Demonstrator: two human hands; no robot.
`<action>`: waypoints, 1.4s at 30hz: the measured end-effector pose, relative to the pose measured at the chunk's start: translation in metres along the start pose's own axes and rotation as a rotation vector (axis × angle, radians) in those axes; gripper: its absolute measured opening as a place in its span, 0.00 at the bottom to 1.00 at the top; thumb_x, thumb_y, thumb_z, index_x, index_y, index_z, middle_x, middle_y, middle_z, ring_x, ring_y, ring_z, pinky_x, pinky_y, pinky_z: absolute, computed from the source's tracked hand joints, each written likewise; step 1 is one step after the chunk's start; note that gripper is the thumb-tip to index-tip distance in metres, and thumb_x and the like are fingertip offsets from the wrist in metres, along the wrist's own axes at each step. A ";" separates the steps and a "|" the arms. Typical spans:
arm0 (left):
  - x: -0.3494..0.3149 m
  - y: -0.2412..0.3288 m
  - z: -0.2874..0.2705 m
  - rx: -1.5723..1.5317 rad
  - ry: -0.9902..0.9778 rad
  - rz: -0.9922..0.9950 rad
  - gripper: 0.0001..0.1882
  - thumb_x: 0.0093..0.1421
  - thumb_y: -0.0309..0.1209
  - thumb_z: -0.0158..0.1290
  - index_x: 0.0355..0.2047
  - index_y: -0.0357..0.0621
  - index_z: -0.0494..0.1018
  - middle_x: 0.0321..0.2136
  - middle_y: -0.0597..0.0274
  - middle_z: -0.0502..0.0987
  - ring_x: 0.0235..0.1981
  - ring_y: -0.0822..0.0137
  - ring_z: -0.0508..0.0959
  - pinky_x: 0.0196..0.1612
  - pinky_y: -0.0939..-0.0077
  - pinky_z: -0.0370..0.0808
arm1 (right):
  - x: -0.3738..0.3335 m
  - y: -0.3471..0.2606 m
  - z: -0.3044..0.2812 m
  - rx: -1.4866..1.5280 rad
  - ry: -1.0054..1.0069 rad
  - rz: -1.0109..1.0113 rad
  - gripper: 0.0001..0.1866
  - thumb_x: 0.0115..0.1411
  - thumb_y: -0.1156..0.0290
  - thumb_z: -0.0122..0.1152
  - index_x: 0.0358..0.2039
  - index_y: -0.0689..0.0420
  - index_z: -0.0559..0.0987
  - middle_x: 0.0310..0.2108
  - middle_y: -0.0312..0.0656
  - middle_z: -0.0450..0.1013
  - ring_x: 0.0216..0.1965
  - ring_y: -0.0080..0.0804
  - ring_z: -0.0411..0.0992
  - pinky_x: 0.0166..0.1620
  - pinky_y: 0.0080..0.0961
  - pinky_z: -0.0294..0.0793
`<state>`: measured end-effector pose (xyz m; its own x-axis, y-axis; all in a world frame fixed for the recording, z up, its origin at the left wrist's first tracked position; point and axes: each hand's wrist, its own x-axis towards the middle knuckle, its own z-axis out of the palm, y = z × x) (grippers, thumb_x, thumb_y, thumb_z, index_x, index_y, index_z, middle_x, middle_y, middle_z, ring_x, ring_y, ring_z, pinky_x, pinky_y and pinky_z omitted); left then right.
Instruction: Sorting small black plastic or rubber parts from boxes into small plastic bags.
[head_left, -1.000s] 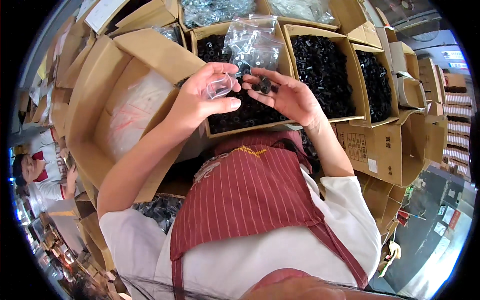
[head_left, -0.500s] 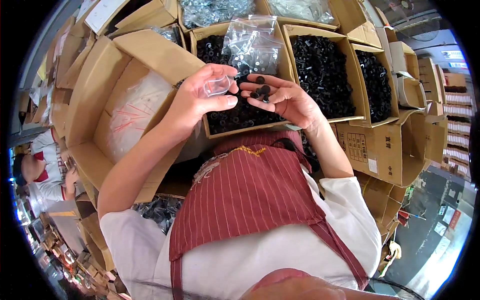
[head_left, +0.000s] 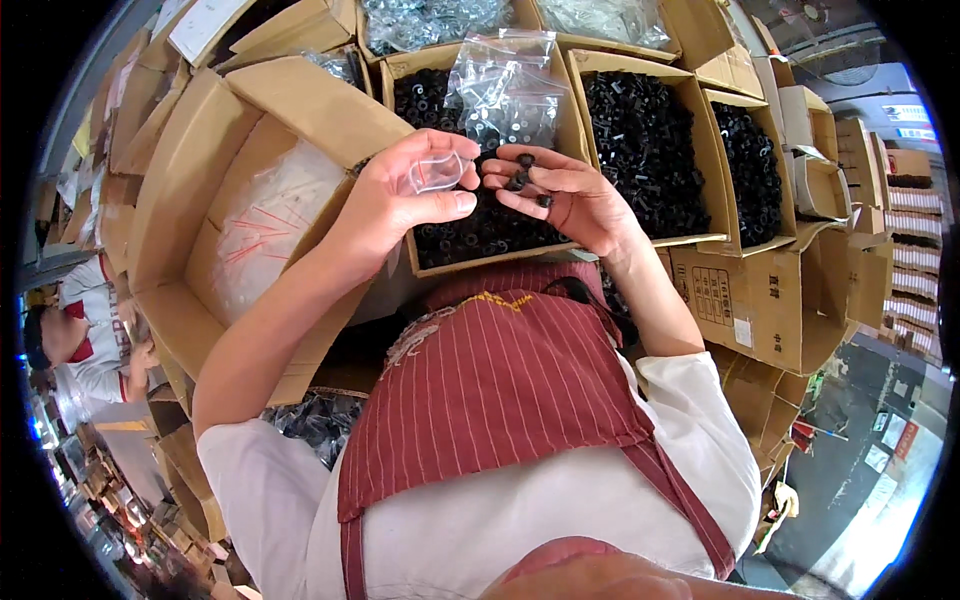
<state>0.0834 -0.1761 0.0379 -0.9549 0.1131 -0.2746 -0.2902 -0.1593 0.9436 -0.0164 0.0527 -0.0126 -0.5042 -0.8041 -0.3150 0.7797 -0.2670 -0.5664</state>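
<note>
Gripped in the left hand [head_left: 390, 200]: a clear bag [head_left: 436, 172], mouth bowed open. Right hand [head_left: 580, 205], just right of it, fingers part-curled, holds a few small black parts [head_left: 517, 183]. Both above open carton [head_left: 490, 261] of black pieces; zip bags [head_left: 505, 90] lie at its far end.

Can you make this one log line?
left hand: holds clear bag | right hand: holds small black parts | below: cardboard box

Left hand [head_left: 395, 200] curled; right hand [head_left: 588, 205] palm up, fingers [head_left: 520, 205] apart.
</note>
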 end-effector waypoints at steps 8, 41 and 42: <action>0.002 -0.007 -0.003 -0.017 -0.025 0.037 0.26 0.56 0.25 0.62 0.56 0.42 0.71 0.45 0.64 0.77 0.50 0.71 0.75 0.52 0.76 0.72 | 0.002 0.001 -0.001 -0.064 0.016 0.002 0.27 0.61 0.77 0.52 0.60 0.74 0.65 0.57 0.59 0.70 0.59 0.47 0.71 0.64 0.38 0.71; 0.006 -0.025 -0.003 0.118 0.025 0.091 0.22 0.55 0.20 0.61 0.50 0.37 0.69 0.38 0.64 0.74 0.42 0.74 0.74 0.49 0.77 0.72 | 0.009 -0.013 0.022 0.035 -0.037 -0.116 0.14 0.69 0.66 0.54 0.48 0.62 0.74 0.44 0.45 0.74 0.43 0.35 0.76 0.47 0.29 0.79; 0.006 -0.026 -0.002 0.127 0.012 0.098 0.21 0.55 0.20 0.62 0.48 0.37 0.69 0.37 0.65 0.74 0.41 0.74 0.74 0.48 0.77 0.72 | 0.013 -0.016 0.026 0.048 -0.090 -0.129 0.12 0.70 0.64 0.54 0.44 0.60 0.75 0.41 0.41 0.74 0.38 0.30 0.75 0.42 0.26 0.78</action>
<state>0.0854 -0.1730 0.0115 -0.9792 0.0909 -0.1815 -0.1860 -0.0438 0.9816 -0.0258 0.0329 0.0123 -0.5677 -0.8052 -0.1712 0.7284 -0.3943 -0.5603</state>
